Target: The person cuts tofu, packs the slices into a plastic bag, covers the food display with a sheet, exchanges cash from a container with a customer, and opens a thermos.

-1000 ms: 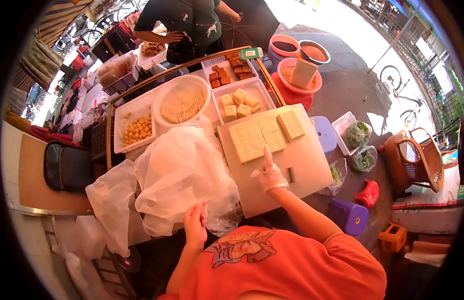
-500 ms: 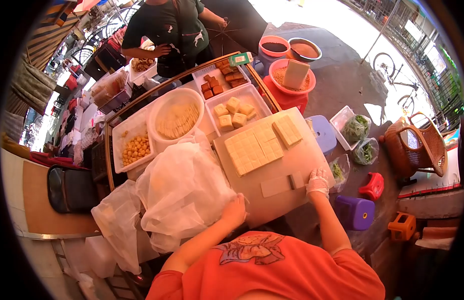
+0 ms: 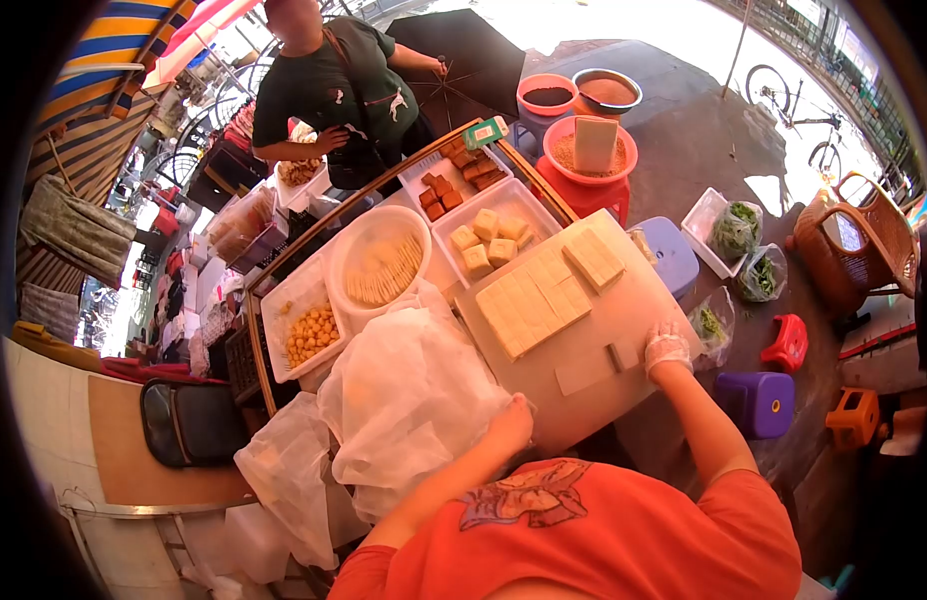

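My right hand, in a clear plastic glove, lies open on the right part of the cutting board. Left of its fingers rests a flat rectangular blade with a short dark piece at one end. My bare left hand is closed at the board's near edge, beside a crumpled translucent plastic sheet; its fingers are curled and what they hold, if anything, is hidden. Farther up the board sit a scored slab of tofu and a narrower tofu block.
Behind the board stand trays of tofu cubes and brown blocks, a round tub and a tray of yellow balls. A person with an umbrella stands across. Stools and bagged greens are at right.
The whole view has shifted, so the table and hands appear farther right and slightly lower. My right hand stays flat on the board; my left remains at its near edge.
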The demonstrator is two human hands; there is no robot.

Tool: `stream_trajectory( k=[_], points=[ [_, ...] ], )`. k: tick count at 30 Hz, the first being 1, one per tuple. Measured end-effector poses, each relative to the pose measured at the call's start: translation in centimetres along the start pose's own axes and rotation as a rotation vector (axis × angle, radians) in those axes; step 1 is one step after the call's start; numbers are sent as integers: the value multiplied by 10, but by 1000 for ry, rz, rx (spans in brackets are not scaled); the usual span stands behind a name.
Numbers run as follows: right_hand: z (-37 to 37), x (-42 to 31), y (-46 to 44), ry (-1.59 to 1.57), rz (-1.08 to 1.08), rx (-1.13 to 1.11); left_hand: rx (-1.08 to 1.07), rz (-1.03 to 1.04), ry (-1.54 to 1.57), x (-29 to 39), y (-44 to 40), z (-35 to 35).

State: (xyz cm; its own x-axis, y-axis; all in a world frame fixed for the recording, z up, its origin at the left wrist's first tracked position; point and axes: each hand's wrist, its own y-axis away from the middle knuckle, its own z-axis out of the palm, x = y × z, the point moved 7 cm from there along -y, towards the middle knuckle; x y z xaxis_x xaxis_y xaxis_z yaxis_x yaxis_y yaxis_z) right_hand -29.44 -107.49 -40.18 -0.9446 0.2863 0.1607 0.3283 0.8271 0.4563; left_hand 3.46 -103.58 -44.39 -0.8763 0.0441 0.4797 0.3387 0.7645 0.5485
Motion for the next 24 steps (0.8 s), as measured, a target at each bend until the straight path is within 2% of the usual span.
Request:
stream_trajectory(
  k=[3,11,14,17,20,23,24],
  points=[
    [6,0,-2,-24,2,14,76,30,-90,12,7,-10],
    [-9,-1,8,-43,16,-45,84,209,-413,33,19,-18],
    [-6,-1,8,-42,13,-62,112,86,-173,15,5,-9],
    [9,1,-2,-52,14,-14,11,87,-337,30,11,-21],
    [8,2,0,-64,25,13,15,114,-383,37,15,-25],
    [-5,0,9,-71,12,-26,32,2,-200,20,5,-14],
    [-3,1,7,-93,25,-17,37,16,-229,21,6,-13]
  ],
)
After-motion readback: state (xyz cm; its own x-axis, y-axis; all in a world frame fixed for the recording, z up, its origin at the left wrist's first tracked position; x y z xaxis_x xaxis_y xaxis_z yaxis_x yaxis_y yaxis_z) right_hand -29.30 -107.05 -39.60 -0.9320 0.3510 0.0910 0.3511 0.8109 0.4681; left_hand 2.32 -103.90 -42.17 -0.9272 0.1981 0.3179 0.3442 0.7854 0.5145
